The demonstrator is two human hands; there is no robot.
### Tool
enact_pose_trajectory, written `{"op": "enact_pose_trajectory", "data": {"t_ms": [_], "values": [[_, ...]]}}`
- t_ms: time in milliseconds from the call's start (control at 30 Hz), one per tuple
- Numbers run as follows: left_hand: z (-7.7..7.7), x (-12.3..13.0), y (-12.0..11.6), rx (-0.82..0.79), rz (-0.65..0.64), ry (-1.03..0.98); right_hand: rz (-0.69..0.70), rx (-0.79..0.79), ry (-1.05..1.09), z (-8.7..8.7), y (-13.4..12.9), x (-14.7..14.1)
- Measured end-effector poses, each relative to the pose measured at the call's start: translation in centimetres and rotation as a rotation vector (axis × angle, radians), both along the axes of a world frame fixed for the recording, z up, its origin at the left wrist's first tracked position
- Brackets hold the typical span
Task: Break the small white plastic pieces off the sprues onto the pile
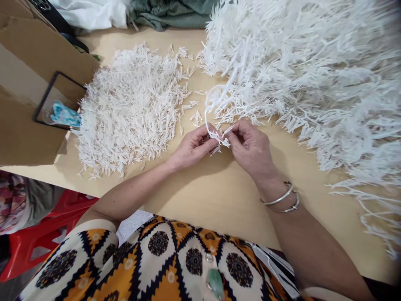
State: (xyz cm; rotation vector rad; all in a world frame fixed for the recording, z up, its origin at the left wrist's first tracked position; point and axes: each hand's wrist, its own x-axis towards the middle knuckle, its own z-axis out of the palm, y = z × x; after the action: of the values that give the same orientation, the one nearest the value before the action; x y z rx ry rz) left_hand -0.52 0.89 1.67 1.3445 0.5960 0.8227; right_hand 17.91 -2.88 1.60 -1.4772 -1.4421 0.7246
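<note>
My left hand [198, 146] is closed, with thumb and fingers pinching a white branched plastic strand [207, 119] near its end. The strand curls up and away toward the big heap. Close beside it, my right hand [250, 146] pinches a small white sprig [228, 130] between thumb and forefinger. A few more sprig tips poke out under the left thumb. Whether the right hand's sprig is still joined to the strand, I cannot tell. On the left lies a pile of short loose white sprigs [134, 108], and on the right a large heap of long white branched strands [300, 71].
A cardboard box [19, 83] stands at the left, with a clear cup [61, 115] in a black wire frame on its side. White cloth [90, 12] and dark green cloth [172, 12] lie at the back. Red stools [40, 234] are below the table's left edge.
</note>
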Motion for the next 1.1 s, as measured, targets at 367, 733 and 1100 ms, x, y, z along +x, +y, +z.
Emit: {"op": "enact_pose_trajectory", "data": {"t_ms": [367,733,1100], "values": [[-0.4,0.0,0.0,0.003,0.03,0.043,0.172,-0.034,0.202,1.2,-0.4,1.6],[0.0,-0.2,-0.2,0.117,-0.006,0.145,-0.03,0.076,-0.049,0.5,-0.5,0.1],[0.5,-0.2,-0.6,0.029,-0.098,0.048,-0.212,0.032,-0.04,-0.6,1.3,1.5]]}}
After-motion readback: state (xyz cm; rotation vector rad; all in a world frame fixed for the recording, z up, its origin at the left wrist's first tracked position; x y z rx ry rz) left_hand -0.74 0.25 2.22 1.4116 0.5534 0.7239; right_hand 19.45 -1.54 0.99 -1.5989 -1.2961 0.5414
